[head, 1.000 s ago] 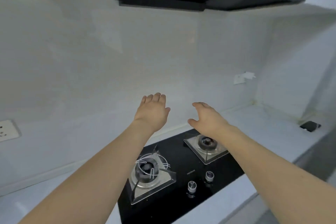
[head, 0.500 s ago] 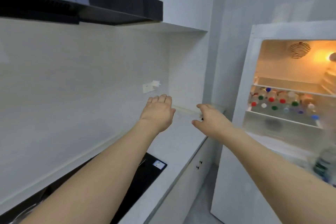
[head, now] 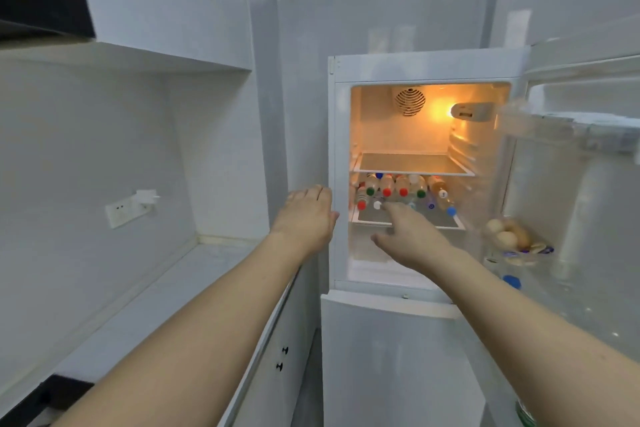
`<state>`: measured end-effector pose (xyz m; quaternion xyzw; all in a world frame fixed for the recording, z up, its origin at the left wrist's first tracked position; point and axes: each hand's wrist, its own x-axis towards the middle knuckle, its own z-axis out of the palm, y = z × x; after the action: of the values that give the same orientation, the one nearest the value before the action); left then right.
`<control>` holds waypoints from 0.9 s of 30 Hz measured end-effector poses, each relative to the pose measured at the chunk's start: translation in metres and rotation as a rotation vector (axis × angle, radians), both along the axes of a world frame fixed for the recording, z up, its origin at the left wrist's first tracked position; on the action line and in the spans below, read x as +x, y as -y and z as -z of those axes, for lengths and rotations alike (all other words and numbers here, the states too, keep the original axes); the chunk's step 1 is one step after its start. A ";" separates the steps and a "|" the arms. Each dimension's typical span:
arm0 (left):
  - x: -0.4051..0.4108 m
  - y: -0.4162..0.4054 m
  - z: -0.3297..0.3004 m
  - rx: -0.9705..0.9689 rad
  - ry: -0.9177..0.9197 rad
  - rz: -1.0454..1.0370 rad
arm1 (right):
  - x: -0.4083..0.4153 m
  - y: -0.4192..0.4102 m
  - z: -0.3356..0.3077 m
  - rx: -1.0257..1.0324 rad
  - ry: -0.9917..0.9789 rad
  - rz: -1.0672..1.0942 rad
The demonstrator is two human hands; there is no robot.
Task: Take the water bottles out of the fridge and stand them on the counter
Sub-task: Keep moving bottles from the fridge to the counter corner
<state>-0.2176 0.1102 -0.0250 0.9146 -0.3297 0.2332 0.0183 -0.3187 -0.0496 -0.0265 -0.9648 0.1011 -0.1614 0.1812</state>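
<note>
Head view: both hands, left hand [head: 306, 215] and right hand [head: 412, 236], reach empty, fingers loosely spread, toward bottles [head: 401, 191] lying stacked centre-frame in fridge [head: 341, 149]; pulling 1 could roll others out.

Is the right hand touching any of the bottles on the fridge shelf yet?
Cannot tell. In the head view the right hand reaches open toward the bottles on the shelf, and its fingertips overlap the white-capped one, but this single view shows neither contact nor a gap.
</note>
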 end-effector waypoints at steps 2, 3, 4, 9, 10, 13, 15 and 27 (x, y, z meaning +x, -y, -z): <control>0.031 0.025 0.000 -0.007 -0.006 0.055 | 0.024 0.025 0.003 0.005 0.006 0.060; 0.044 0.034 0.000 -0.012 -0.008 0.076 | 0.034 0.034 0.005 0.010 0.002 0.085; 0.061 0.046 0.000 -0.014 -0.012 0.102 | 0.048 0.045 0.005 0.010 -0.002 0.110; 0.142 0.104 0.006 -0.065 -0.065 0.206 | 0.115 0.090 0.006 0.028 -0.028 0.194; 0.156 0.116 0.009 -0.057 -0.074 0.232 | 0.129 0.099 0.008 0.045 -0.021 0.211; 0.191 0.151 0.023 -0.084 -0.144 0.302 | 0.165 0.126 0.018 0.085 -0.014 0.255; 0.210 0.175 0.036 -0.114 -0.243 0.307 | 0.184 0.145 0.029 0.097 -0.046 0.283; 0.323 0.310 0.097 -0.117 -0.607 0.157 | 0.293 0.283 0.086 0.289 -0.160 0.335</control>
<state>0.1053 -0.2002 -0.1216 0.9117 -0.3645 -0.0339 0.1866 -0.0253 -0.3324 -0.1128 -0.9083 0.2960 -0.0959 0.2794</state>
